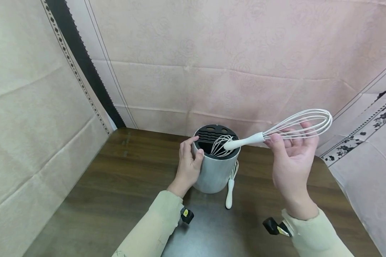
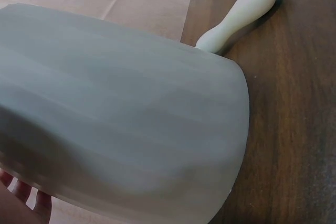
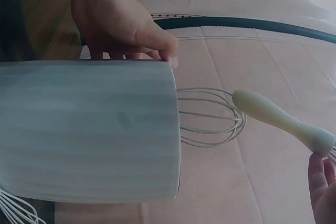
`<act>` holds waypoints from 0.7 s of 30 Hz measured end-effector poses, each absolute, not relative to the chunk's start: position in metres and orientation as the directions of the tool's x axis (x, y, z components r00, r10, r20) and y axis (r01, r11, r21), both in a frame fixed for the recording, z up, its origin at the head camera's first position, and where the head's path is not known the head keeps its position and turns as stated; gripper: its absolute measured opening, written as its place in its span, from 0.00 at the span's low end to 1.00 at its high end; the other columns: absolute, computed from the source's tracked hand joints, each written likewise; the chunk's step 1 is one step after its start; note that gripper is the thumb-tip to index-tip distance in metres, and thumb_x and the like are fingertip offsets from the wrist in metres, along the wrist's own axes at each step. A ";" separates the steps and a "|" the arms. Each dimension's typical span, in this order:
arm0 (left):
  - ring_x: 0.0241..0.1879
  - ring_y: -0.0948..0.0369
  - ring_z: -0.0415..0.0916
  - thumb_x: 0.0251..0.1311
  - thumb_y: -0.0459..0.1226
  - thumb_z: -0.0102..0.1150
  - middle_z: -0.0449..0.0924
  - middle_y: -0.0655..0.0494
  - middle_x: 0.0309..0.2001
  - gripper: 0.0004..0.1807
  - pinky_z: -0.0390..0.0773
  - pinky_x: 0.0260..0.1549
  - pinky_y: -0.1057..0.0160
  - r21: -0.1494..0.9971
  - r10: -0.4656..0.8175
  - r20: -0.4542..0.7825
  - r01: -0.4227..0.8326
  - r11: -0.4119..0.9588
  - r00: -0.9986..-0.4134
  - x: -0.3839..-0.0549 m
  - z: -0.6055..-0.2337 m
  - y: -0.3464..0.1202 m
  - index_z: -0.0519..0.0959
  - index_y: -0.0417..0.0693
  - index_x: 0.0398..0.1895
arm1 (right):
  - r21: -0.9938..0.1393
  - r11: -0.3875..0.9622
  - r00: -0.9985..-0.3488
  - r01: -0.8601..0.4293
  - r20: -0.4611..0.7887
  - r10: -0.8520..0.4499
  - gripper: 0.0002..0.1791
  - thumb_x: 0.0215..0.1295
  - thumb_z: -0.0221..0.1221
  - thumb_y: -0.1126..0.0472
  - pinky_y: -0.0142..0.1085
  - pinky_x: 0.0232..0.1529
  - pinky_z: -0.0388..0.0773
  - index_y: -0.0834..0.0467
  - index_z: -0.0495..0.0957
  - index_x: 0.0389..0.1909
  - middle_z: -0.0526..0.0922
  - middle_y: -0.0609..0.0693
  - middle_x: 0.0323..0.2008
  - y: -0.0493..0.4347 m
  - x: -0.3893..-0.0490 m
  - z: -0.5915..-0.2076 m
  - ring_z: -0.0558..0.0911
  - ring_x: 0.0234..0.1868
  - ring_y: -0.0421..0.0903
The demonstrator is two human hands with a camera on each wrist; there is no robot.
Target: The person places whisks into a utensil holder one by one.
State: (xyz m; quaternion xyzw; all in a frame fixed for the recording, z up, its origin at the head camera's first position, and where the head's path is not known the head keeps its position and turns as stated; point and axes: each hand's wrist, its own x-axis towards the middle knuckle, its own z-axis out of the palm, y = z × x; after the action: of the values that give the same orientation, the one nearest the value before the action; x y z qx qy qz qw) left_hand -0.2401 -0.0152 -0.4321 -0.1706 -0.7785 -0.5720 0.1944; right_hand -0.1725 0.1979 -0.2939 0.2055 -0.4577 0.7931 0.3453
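While pinching a white whisk (image 1: pixel 249 140) where handle meets wires in the right hand (image 1: pixel 292 164), shows a second whisk (image 1: pixel 229 196) lying on the wooden table (image 1: pixel 125 192) between both hands. Farther out, clasps the grey holder (image 1: pixel 212 175) with the left hand (image 1: pixel 188 166); to that hand's right, shows a third whisk (image 1: pixel 218 147) wires-up inside. Beyond both hands, reveals pinkish cloth (image 1: pixel 196 89).

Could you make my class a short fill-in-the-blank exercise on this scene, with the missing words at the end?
1. The raised whisk is held in the person's ____ hand.
2. Altogether, ____ whisks show in the head view.
3. The whisk inside the grey holder has its ____ (handle or wires) uppermost.
4. The whisk lying on the brown table has its ____ (handle or wires) nearer the person.

Missing words: right; three; wires; handle.
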 end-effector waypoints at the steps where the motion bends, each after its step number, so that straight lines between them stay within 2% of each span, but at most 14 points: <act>1: 0.59 0.57 0.57 0.68 0.53 0.39 0.55 0.51 0.62 0.27 0.66 0.55 0.50 0.823 0.042 0.500 0.490 0.286 -0.865 -0.240 -0.432 -0.015 0.55 0.62 0.69 | -0.591 -0.332 -0.677 -0.736 0.645 0.353 0.37 0.57 0.56 0.82 0.41 0.42 0.80 0.63 0.53 0.65 0.69 0.68 0.48 0.197 -0.173 -0.294 0.78 0.41 0.56; 6: 0.60 0.57 0.57 0.68 0.53 0.39 0.55 0.51 0.62 0.27 0.66 0.55 0.49 0.823 0.037 0.502 0.490 0.286 -0.864 -0.241 -0.433 -0.015 0.56 0.62 0.69 | -0.614 -0.284 -0.677 -0.736 0.665 0.316 0.37 0.59 0.56 0.80 0.41 0.44 0.79 0.63 0.52 0.66 0.68 0.69 0.49 0.194 -0.175 -0.295 0.78 0.43 0.56; 16: 0.60 0.59 0.56 0.69 0.53 0.39 0.55 0.53 0.63 0.27 0.66 0.56 0.52 0.832 0.047 0.477 0.468 0.299 -0.878 -0.240 -0.433 -0.014 0.55 0.64 0.69 | -0.594 -0.293 -0.661 -0.749 0.694 0.284 0.38 0.56 0.55 0.83 0.41 0.45 0.78 0.63 0.51 0.66 0.67 0.67 0.49 0.182 -0.174 -0.289 0.75 0.45 0.58; 21: 0.60 0.57 0.57 0.69 0.53 0.39 0.55 0.52 0.63 0.26 0.66 0.55 0.50 0.832 0.040 0.482 0.471 0.294 -0.875 -0.240 -0.432 -0.014 0.55 0.64 0.69 | -0.632 -0.267 -0.685 -0.727 0.692 0.228 0.39 0.56 0.56 0.83 0.39 0.51 0.75 0.62 0.51 0.66 0.67 0.65 0.51 0.172 -0.179 -0.292 0.73 0.49 0.57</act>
State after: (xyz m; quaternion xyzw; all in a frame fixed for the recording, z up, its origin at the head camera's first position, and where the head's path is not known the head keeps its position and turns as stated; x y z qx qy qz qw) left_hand -0.2403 -0.0144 -0.4323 -0.1635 -0.7817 -0.5714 0.1889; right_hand -0.1794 0.1723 -0.2925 0.2413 -0.5169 0.7586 0.3149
